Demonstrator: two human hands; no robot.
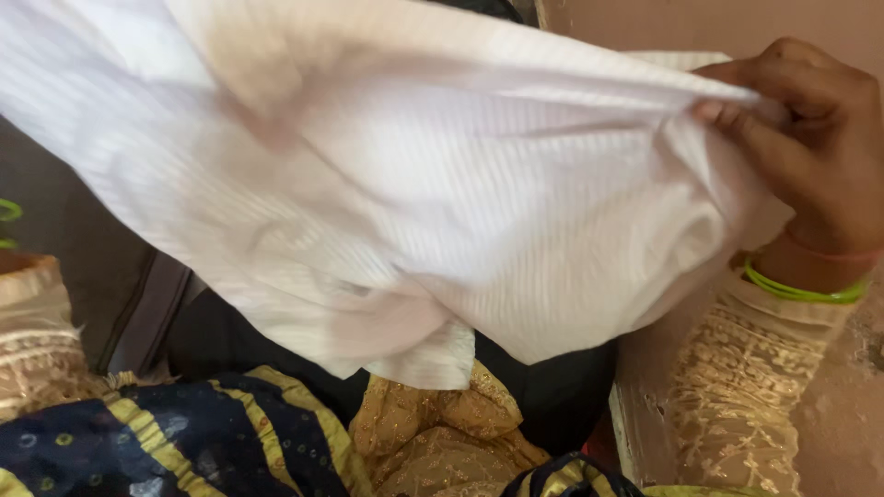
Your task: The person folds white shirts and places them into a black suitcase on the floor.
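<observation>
Head view shows the right hand [810,147] pinching the edge of a white ribbed cloth [414,193], held up across the frame above dark blue and yellow fabric [157,433]. Left hand is hidden, only its sleeve [32,340] showing.

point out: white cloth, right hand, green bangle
white cloth [396,193]: head view, middle of the spread ribbed fabric.
right hand [810,138]: head view, back of the hand pinching the cloth's edge.
green bangle [796,291]: head view, band at the wrist.

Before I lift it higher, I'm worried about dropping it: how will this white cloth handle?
Probably floppy: the white cloth sags in folds below the right hand. Likely light, since one pinching grip seems to hold that edge up. Its fine ribbed weave should not slip easily.
</observation>
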